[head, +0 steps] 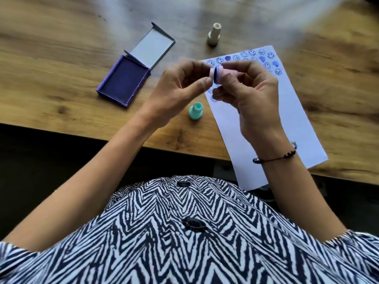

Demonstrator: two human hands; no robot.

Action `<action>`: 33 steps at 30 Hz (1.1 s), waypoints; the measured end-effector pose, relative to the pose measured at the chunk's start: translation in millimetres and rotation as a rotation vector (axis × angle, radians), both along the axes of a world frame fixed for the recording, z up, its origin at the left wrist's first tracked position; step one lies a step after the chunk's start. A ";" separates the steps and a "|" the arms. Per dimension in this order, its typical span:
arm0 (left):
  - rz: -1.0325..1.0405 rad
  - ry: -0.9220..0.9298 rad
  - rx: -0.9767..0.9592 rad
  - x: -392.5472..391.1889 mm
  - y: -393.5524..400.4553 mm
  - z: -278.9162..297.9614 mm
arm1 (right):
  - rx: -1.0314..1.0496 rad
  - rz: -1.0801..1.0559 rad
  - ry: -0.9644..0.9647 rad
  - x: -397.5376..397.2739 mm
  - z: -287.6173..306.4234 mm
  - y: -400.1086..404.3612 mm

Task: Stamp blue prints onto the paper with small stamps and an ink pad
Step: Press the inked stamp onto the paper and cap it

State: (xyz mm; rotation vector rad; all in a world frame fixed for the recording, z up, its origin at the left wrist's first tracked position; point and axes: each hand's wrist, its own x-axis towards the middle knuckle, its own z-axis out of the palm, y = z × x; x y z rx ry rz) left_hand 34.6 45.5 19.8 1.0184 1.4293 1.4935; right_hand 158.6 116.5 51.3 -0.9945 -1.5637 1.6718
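Fingers of both hands, left [180,87] and right [252,89], pinch a pink stamp [220,73], hiding its body and cap.

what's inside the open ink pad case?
The ink pad case holds a dark blue pad filling its tray; its hinged lid shows a bare grey inside. Nothing rests on the pad. Under the pad isn't visible.

Wooden desk [61,58], warm brown with dark knots and streaked grain, filling the upper half of the view. Pale, soft bands of light glancing off the far surface. Straight near edge running left to right; below it, deep shadow, the floor too dark to make out.
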 end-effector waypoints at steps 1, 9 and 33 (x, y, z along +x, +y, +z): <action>0.003 -0.003 0.004 0.8 -1.6 1.1 | 0.007 0.007 0.008 -0.7 -0.2 -1.5; 0.056 0.051 -0.008 2.1 -11.3 6.9 | 0.237 0.072 -0.083 -0.8 -3.2 -6.0; 0.387 0.368 -0.318 -26.1 -22.7 -2.6 | 0.824 0.532 -0.769 -61.3 5.8 38.0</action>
